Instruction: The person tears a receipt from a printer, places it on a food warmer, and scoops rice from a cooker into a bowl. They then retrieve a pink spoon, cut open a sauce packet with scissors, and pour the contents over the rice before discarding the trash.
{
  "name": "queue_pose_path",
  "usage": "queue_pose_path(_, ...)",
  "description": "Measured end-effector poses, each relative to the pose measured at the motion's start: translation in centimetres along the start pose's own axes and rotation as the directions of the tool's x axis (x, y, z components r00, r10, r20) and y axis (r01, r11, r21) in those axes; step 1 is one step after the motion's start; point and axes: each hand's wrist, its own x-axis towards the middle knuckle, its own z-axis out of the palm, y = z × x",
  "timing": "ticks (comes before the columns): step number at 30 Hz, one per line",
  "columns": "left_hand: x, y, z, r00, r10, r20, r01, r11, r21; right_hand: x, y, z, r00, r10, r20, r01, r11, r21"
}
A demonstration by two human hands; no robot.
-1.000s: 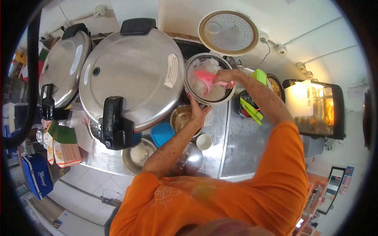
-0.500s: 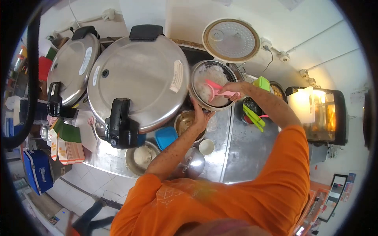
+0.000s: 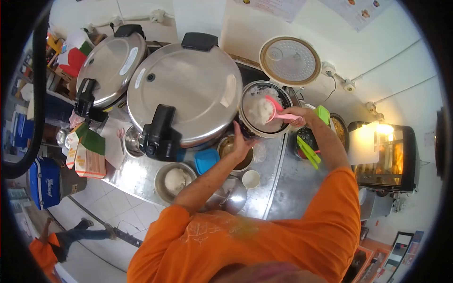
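Note:
An open rice cooker (image 3: 245, 123) holds white rice (image 3: 257, 109), and its round lid (image 3: 290, 61) stands raised behind it. My right hand (image 3: 297, 116) grips a pink scoop (image 3: 286, 116) over the pot, with a mound of rice at its head. Against the near left side of the cooker rests my left hand (image 3: 242, 145), its fingers apart and partly hidden below the rim. Just beside that hand are a metal pot (image 3: 248, 162), a blue container (image 3: 207, 162) and a small white cup (image 3: 251, 179).
Two large steel cookers (image 3: 184, 89) (image 3: 111, 70) stand to the left. A metal bowl (image 3: 163, 193) holds a white mass. Green tongs (image 3: 309, 152) lie right of my hands, near a lit glass oven (image 3: 391, 158). Another person (image 3: 47, 250) is at the lower left.
The scoop and my right hand have shifted slightly, and the scoop now carries a visible mound of rice. The whole view has moved. More of the other person shows.

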Motion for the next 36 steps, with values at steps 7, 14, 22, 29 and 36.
queue_pose_path(7, -16.4, 3.7, -8.7, 0.971, 0.138, 0.193, -0.200, 0.913, 0.356, -0.7, 5.6, 1.7, 0.877, -0.415, -0.243, 0.480, 0.778, 0.406)
queue_pose_path(14, -25.8, 3.2, -25.2, 0.472, 0.727, -0.498, -0.382, 0.678, 0.628, 0.4, 16.1, 13.4, 0.800, -0.567, -0.199, 0.535, 0.521, 0.665)
queue_pose_path(22, -25.1, 2.5, -33.5, 0.771, 0.249, -0.586, -0.100, 0.957, 0.274, 10.4, 20.8, 37.3, 0.863, -0.502, 0.049, 0.368, 0.694, 0.619)
queue_pose_path(29, -23.7, 3.0, -36.6, 0.863, 0.194, -0.467, -0.098, 0.970, 0.221, 19.7, 21.1, 46.0, 0.120, -0.927, -0.355, 0.088, 0.366, -0.926)
queue_pose_path(36, -24.3, 4.3, -37.6, 0.914, 0.164, -0.370, -0.002, 0.916, 0.400, 18.3, 19.9, 46.9, 0.182, -0.807, -0.562, 0.553, 0.556, -0.620)
